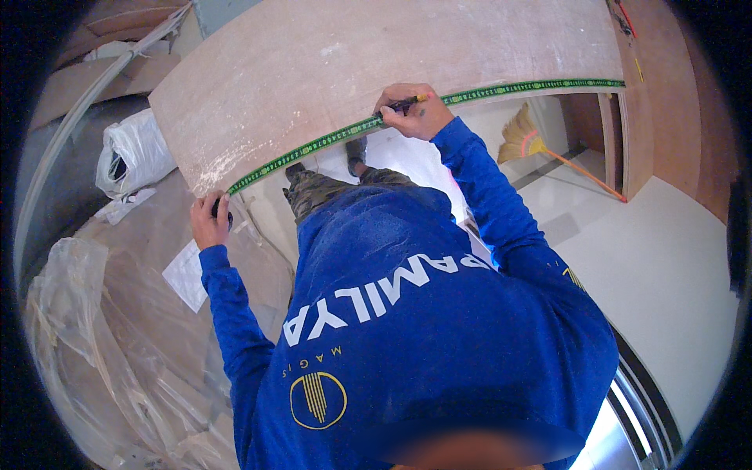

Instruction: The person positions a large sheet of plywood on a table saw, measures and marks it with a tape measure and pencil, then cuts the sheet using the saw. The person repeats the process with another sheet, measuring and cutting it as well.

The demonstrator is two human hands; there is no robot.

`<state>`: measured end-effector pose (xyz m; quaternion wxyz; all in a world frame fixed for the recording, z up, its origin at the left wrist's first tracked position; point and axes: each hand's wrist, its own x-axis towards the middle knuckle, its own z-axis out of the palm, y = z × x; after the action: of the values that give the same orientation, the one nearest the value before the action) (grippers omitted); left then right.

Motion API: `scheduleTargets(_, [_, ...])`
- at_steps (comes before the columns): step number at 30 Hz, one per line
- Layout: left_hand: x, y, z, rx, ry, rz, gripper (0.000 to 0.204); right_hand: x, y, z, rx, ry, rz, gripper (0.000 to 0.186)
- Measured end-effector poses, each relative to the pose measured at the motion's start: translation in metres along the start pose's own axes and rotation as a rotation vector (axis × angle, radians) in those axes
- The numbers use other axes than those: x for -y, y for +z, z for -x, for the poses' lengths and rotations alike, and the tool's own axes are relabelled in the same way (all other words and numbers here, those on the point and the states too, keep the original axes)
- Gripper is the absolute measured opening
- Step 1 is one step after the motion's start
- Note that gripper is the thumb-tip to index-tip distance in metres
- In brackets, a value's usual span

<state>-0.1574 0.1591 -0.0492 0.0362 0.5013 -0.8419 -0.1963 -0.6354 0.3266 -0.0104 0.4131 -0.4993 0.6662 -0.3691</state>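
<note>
Scuffed pale wood forms the surface (376, 47), with a green tape measure (313, 146) stretched along its near edge from the left corner to the brown panel (662, 102) at right. At that corner the left hand (208, 227) curls its fingers around a dark case (218, 208), while farther along the tape the right hand's (415, 116) fingers pinch a dark marker (403, 103). Beyond lie crumpled clear plastic (70, 305), a straw broom (522, 141) and a white bag (141, 153).
</note>
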Motion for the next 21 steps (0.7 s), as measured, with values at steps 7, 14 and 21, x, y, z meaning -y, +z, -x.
scheduleTargets(7, [0.0,0.0002,0.001,0.013,-0.023,0.007,0.026,-0.0015,0.0033,0.0011,-0.033,-0.037,-0.016,0.013])
scheduleTargets(14, [0.0025,0.0026,0.0018,-0.015,0.002,-0.003,0.028,-0.0037,0.0055,0.002,-0.039,-0.023,-0.043,0.011])
scheduleTargets(21, [0.0024,0.0029,0.0035,-0.005,-0.033,-0.003,0.027,-0.0068,0.0059,0.0009,-0.039,-0.041,0.027,0.014])
